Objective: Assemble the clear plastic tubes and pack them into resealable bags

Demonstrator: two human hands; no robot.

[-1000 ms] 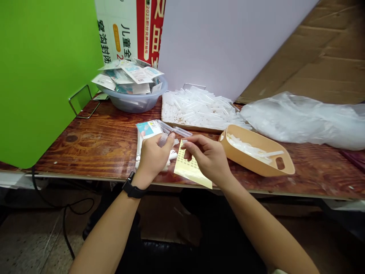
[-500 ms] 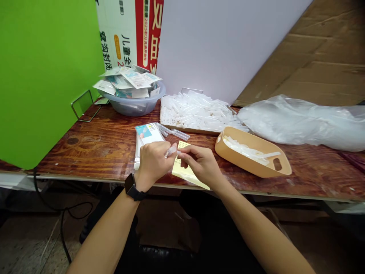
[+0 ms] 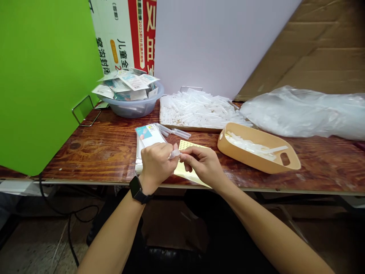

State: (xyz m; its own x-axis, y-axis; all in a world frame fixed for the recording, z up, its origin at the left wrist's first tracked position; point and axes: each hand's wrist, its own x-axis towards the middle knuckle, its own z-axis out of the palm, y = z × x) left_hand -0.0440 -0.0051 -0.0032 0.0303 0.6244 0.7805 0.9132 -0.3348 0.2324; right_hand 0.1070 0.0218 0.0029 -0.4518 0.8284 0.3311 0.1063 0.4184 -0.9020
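Note:
My left hand (image 3: pixel 157 163), with a dark watch on its wrist, is closed in a fist around a small translucent white plastic piece (image 3: pixel 174 153). The piece pokes out between thumb and curled index finger; the rest is hidden in my palm. My right hand (image 3: pixel 204 163) pinches thumb and index finger together right at the end of that piece. What lies in the pinch is too small to make out. Below both hands is a yellow sheet with rows of small dots (image 3: pixel 194 177). Partly behind my left hand lie packets with printed cards (image 3: pixel 152 136), and clear tubes (image 3: pixel 181 133) are beside them.
A shallow tray of translucent tubes (image 3: pixel 196 110) stands at the back. To the right are a tan basket (image 3: pixel 256 163) with white strips inside and a large plastic bag (image 3: pixel 302 110). A bluish bowl (image 3: pixel 131 109) heaped with packets, a wire stand (image 3: pixel 85 110) and a green board (image 3: pixel 48 83) are left.
The camera view has shifted slightly. Both hands stay together over the yellow sheet, with the plastic piece still in my left fist and only slightly turned.

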